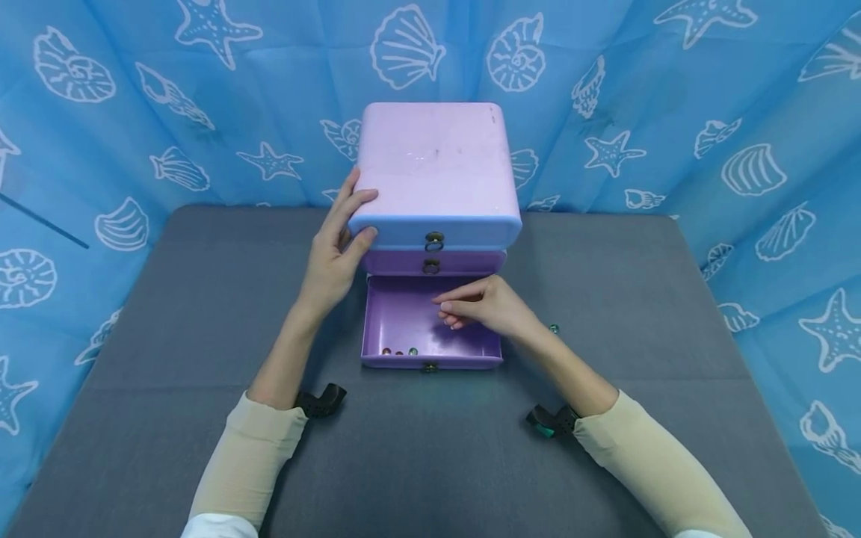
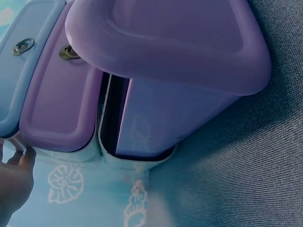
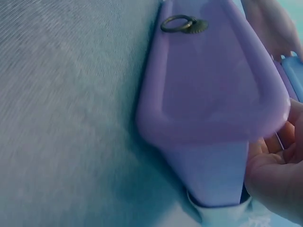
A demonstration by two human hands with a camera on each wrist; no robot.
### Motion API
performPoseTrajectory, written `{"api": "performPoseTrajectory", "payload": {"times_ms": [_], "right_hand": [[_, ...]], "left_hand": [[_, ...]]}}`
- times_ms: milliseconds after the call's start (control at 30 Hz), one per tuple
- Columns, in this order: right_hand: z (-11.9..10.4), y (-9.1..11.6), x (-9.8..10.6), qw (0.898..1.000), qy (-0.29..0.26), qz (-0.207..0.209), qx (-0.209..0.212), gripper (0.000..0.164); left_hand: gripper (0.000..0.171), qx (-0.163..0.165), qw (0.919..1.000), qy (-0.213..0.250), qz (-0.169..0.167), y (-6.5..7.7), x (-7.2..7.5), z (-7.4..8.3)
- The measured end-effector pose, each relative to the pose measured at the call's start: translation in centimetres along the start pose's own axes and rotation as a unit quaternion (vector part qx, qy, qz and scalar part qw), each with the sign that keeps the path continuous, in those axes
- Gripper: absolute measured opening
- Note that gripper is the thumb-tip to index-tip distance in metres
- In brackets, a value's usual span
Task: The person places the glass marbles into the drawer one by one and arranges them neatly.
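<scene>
A small drawer cabinet (image 1: 433,161) has a pale pink top. My left hand (image 1: 334,250) grips its left front corner, fingers on the top and side, thumb on the front. The bottom purple drawer (image 1: 397,314) is pulled out, with a red marble (image 1: 386,351), a second reddish marble (image 1: 399,353) and a green marble (image 1: 413,351) along its front wall. Over this drawer hovers my right hand (image 1: 491,305), thumb and index tips close together, other fingers curled. Whether something small sits between those tips is hidden. In the right wrist view, curled fingers (image 3: 272,161) appear beside the drawer.
Another green marble (image 1: 554,329) lies on the grey cloth-covered table (image 1: 430,448), right of the drawer and partly behind my right forearm. The blue top drawer (image 1: 397,232) and purple middle drawer (image 1: 397,262) are closed. A blue shell-patterned curtain (image 1: 282,75) hangs behind.
</scene>
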State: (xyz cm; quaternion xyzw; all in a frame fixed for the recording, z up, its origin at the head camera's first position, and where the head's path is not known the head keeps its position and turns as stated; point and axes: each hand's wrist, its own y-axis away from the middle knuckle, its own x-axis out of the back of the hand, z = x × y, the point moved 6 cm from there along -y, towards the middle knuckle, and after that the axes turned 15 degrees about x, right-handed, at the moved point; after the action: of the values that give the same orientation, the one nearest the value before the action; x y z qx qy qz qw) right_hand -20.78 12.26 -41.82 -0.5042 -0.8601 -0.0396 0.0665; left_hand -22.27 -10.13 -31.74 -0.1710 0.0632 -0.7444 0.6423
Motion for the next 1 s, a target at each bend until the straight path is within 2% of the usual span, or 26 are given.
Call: {"api": "performPoseTrajectory", "payload": {"times_ms": [267, 433, 633, 867, 1000], "right_hand": [[-0.2, 2.4, 3.4, 0.999, 0.004, 0.022, 0.027, 0.031], [-0.4, 3.6, 5.7, 0.998, 0.022, 0.041, 0.045, 0.034], [-0.4, 4.9, 7.9, 0.995, 0.065, 0.050, 0.051, 0.033], [-0.2, 6.3, 9.9, 0.988, 0.129, 0.058, 0.056, 0.032], [0.1, 7.3, 10.7, 0.984, 0.147, 0.074, 0.065, 0.033]], "left_hand": [[0.043, 0.010, 0.9999, -0.001, -0.004, 0.1, -0.4, -0.1], [0.042, 0.002, 1.0000, 0.001, -0.001, 0.1, -0.3, 0.1], [0.042, -0.004, 1.0000, -0.003, 0.001, 0.1, -0.1, 0.3], [0.041, 0.004, 1.0000, -0.004, 0.004, 0.2, 0.0, 0.2], [0.041, 0.007, 0.9999, -0.009, 0.007, 0.2, 0.0, 0.2]]}}
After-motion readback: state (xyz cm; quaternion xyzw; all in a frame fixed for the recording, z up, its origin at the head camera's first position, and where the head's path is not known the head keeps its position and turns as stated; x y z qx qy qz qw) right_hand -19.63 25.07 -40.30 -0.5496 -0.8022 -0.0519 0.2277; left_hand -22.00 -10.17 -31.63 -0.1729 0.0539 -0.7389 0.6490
